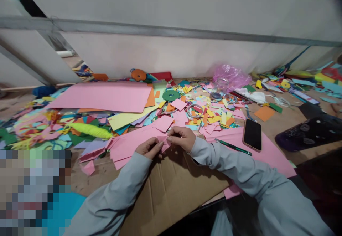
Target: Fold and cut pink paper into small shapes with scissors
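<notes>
Both hands meet at the middle of the view over a cardboard sheet (171, 193). My left hand (149, 147) pinches the left side of a small folded piece of pink paper (165, 141). From the other side my right hand (184, 138) grips the same paper between thumb and fingers. Some of the paper is hidden behind the fingertips. Larger pink paper sheets (128, 143) lie just beyond and to the left of my left hand. A small pink folded piece (88, 168) rests on the table farther left.
A phone (252, 134) and a green pen (233, 147) lie on pink paper at the right. Coloured scraps, tape rings (195, 111) and a pink plastic bag (231, 77) cover the back. Neon yellow yarn (91, 130) sits left; a dark pouch-like item (307, 132) lies far right.
</notes>
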`<state>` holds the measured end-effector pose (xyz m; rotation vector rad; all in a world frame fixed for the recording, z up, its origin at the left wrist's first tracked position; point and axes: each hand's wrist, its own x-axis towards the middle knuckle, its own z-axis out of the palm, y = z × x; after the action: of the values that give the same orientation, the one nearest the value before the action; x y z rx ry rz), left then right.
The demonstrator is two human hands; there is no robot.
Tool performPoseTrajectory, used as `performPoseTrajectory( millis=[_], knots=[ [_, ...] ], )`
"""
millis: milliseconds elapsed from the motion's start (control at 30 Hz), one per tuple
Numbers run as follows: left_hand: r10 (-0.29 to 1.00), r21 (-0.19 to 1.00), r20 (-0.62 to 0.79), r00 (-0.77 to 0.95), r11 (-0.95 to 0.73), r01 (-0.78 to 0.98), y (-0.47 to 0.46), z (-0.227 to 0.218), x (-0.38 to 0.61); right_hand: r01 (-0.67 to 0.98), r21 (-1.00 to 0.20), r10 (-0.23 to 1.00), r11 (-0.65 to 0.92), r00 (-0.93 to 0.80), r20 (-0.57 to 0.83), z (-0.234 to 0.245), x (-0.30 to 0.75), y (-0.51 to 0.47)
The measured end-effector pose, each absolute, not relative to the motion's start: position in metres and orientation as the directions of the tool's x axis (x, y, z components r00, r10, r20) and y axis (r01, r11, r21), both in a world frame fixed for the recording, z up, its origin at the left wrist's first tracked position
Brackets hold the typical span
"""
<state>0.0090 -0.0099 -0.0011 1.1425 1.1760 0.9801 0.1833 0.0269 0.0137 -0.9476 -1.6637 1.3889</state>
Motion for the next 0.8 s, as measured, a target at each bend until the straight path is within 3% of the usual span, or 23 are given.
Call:
performPoseTrajectory(
  millis=[167, 367, 533, 800],
  knots=[
    [0.980, 0.989, -0.147, 0.132, 0.143, 0.039, -0.008, -0.006, 0.005, 0.129, -0.967, 0.877, 0.221, -0.459, 0.139, 0.020, 0.188, 0.030],
    [0.992, 0.986, -0.061, 0.108, 0.043, 0.162, -0.005, -0.012, 0.002, 0.217, -0.799, 0.740, 0.560, -0.564, 0.366, 0.028, 0.194, 0.034],
    [0.996, 0.936, 0.036, 0.085, -0.063, 0.347, -0.006, -0.016, 0.000, 0.341, -0.708, 0.717, 0.618, -0.614, 0.331, 0.020, 0.191, 0.034],
    [0.992, 0.916, 0.079, 0.098, -0.111, 0.386, -0.005, -0.016, -0.001, 0.461, -0.601, 0.715, 0.653, -0.637, 0.288, 0.023, 0.191, 0.033]
  ],
)
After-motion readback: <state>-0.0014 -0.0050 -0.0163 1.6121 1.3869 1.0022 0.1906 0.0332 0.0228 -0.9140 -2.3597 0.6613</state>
